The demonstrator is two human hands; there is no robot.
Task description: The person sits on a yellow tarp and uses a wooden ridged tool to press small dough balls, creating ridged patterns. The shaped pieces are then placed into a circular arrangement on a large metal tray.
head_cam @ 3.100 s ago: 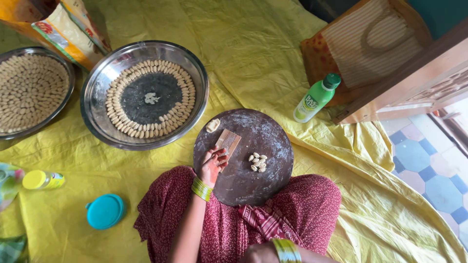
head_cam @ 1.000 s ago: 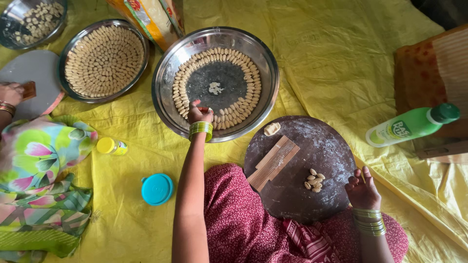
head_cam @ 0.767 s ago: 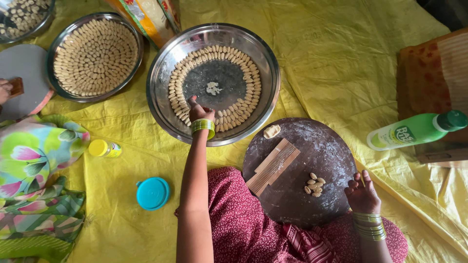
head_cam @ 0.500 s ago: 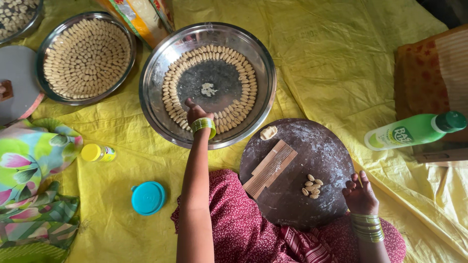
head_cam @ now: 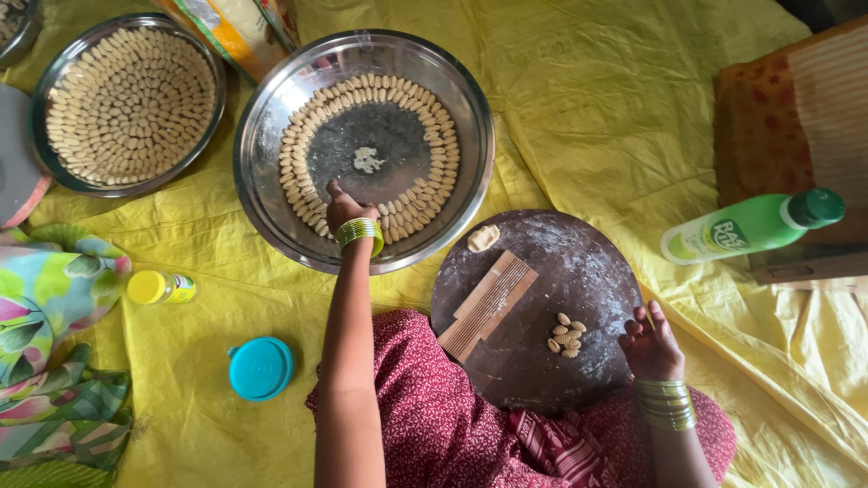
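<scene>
The right hand (head_cam: 653,342) rests at the edge of the dark round board (head_cam: 579,271), fingers loosely curled and holding nothing that shows. Just beside it on the board lies a small heap of dough pieces (head_cam: 565,334), and further in lies the ridged wooden paddle (head_cam: 488,303), with one flattened dough lump (head_cam: 483,238) near the board's far rim. A careless sweep of that hand could scatter the heap or nudge the paddle off the board onto the lap below.

The left hand (head_cam: 346,206) reaches out over the big steel tray (head_cam: 271,117), fingers bunched together with the tips down among the shaped pieces (head_cam: 425,117), which ring the tray's floor in neat rows. Whether the fingers pinch a piece I cannot tell. The risk here seems greatest: the soft pieces sit touching one another, so a pressing fingertip or the bangled wrist dragging low could squash them or knock the ring out of line. Leaning on the tray's near rim could tip it on the soft yellow sheet (head_cam: 588,99).

Further left, a second tray (head_cam: 54,172) is packed full. A teal lid (head_cam: 260,368) and a small yellow bottle (head_cam: 161,287) lie on the sheet, and a green bottle (head_cam: 750,226) lies on its side at the right, where it could roll.
</scene>
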